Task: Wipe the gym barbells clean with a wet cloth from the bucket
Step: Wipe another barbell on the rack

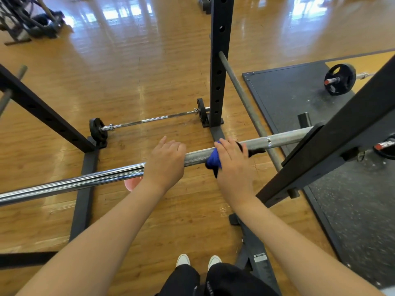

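Observation:
A long steel barbell [85, 180] lies across the rack at waist height, running from lower left to upper right. My left hand [165, 163] rests over the bar near its middle, fingers curled on it. My right hand [234, 165] presses a blue cloth [213, 160] around the knurled part of the bar just to the right. A pink bucket [132, 183] shows partly on the floor below the bar, mostly hidden behind it and my left wrist.
Black rack uprights stand ahead [220, 60], at left [42, 112] and at right [342, 146]. A second barbell with small plates [149, 120] lies on the wooden floor beyond. Another loaded bar [339, 79] sits on a dark rubber mat [288, 92]. A grey safety bar [245, 103] slants beside the upright.

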`<act>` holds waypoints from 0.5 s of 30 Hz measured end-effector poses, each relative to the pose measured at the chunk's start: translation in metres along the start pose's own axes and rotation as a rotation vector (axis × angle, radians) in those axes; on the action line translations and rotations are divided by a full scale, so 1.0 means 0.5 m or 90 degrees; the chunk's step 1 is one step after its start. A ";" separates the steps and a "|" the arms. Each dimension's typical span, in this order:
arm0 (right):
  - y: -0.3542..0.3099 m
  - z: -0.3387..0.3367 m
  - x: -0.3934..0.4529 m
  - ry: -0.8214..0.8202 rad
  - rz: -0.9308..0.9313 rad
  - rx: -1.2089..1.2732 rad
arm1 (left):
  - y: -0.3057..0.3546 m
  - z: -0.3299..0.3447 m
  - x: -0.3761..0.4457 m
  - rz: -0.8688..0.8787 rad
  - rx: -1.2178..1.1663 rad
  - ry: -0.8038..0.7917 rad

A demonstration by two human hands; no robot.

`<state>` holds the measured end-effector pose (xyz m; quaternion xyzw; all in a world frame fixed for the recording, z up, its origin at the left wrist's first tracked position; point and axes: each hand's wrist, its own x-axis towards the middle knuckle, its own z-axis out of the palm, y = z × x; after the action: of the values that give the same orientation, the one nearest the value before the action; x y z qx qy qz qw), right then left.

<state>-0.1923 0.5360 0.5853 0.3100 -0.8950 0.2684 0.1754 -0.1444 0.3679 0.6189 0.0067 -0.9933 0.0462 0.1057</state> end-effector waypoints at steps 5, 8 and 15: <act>0.083 -0.030 -0.007 0.007 -0.084 -0.001 | 0.015 0.025 -0.013 -0.062 0.066 0.026; 0.079 -0.028 -0.008 0.024 -0.020 0.032 | 0.052 0.016 -0.005 -0.111 0.076 -0.040; 0.084 -0.050 -0.005 0.010 0.013 0.050 | 0.065 -0.003 0.040 -0.070 0.068 -0.156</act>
<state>-0.2140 0.5799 0.5881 0.3055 -0.8854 0.3075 0.1677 -0.1644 0.4003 0.6214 0.0720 -0.9931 0.0916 -0.0145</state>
